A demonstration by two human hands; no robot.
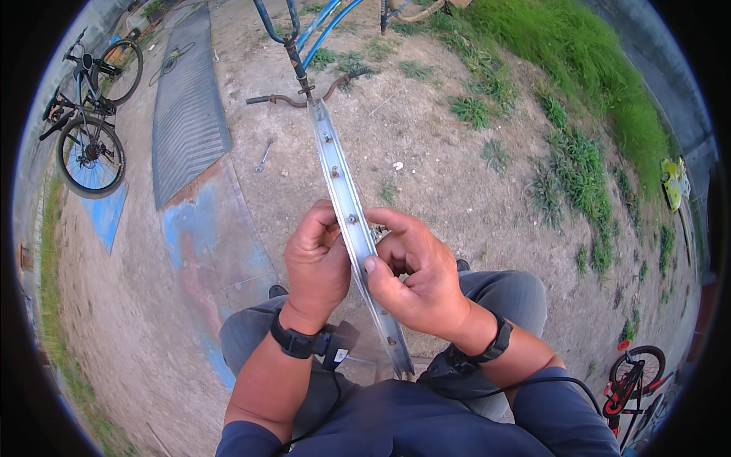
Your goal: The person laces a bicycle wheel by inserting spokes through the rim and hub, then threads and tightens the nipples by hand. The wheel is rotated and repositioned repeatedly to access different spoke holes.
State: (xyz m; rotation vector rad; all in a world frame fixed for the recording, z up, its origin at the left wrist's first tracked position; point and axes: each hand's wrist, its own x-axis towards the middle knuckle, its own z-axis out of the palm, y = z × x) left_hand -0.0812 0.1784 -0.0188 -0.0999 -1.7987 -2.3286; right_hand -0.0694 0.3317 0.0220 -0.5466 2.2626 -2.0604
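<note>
Between my two hands stands a bare silver bicycle wheel rim (344, 190), seen nearly edge-on, with no tire on it. Several spoke nipples show along its channel. My left hand (316, 263) is closed at the rim's left side, its fingertips partly hidden behind the edge. On the other side my right hand (415, 270) grips the rim, thumb laid along its edge and fingers curled beside it. A small part of a metal piece, perhaps the hub, shows behind the right fingers. The rim's lower end comes close to my torso.
Past the rim's far end lie a rusty handlebar (278, 100) and a blue bicycle frame (327, 27). A wrench (264, 155) rests on the dirt, right of a corrugated sheet (190, 99). A grey bicycle (90, 126) stands left; a red-black bicycle (628, 385) is lower right.
</note>
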